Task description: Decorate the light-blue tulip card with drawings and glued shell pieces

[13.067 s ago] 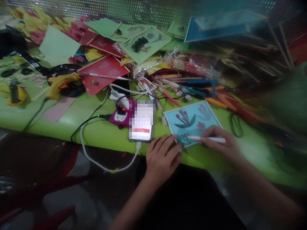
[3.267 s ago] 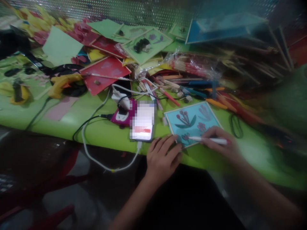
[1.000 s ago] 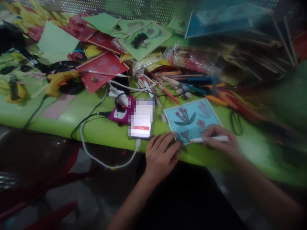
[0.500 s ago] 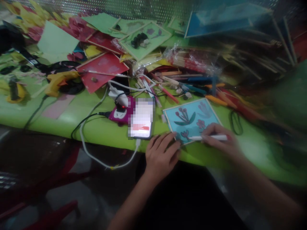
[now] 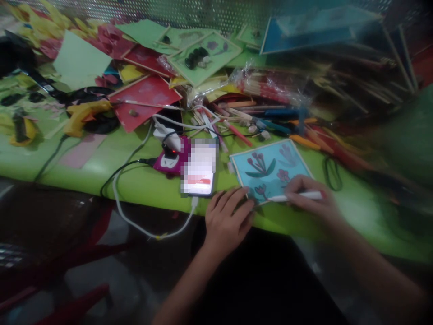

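A blue card with a pale stick-like border lies at the front edge of the green table, carrying several drawn or glued flowers. My right hand pinches a white felt-tip pen with a red end. The pen's tip touches the card beside the small flower at its lower edge. Flat on the table edge, my left hand has its fingers stretched out, with the fingertips against the card's lower left corner. A phone with a lit, blurred-out screen lies left of the card.
A purple power strip with plugs and cables sits beside the phone. Yellow glue guns lie at the left. Behind are pens, a red card, a green card with black stones and stacked frames. A black loop lies right.
The pen tip has shifted slightly down along the small flower at the card's lower edge. My left hand and the card have stayed in place.
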`<control>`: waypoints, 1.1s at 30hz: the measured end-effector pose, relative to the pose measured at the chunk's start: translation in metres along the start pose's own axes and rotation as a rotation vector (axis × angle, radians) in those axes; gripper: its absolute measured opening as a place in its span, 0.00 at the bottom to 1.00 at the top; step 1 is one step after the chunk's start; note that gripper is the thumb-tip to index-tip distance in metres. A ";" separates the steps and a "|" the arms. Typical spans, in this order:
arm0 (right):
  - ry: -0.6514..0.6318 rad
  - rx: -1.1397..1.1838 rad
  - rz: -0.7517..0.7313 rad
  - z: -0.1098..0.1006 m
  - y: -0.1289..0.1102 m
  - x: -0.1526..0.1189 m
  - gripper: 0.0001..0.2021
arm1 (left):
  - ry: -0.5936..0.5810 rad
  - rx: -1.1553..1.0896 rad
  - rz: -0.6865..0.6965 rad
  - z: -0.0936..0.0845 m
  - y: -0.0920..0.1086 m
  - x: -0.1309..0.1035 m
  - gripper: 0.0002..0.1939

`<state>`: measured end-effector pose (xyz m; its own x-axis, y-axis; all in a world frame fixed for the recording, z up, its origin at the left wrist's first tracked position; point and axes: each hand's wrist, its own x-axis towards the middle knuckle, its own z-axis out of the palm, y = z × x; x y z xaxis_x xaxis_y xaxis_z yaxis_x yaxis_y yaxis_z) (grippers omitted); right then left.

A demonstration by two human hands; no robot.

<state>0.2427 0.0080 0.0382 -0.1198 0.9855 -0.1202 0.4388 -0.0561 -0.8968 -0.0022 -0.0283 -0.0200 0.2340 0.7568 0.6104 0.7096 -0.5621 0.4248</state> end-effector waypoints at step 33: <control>0.079 0.109 -0.015 0.002 0.006 -0.002 0.11 | -0.006 -0.004 0.003 0.000 0.000 0.001 0.09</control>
<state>0.2438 0.0058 0.0326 -0.0533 0.9956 -0.0767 0.3378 -0.0543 -0.9397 -0.0024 -0.0280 -0.0194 0.2402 0.7568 0.6079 0.7065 -0.5658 0.4252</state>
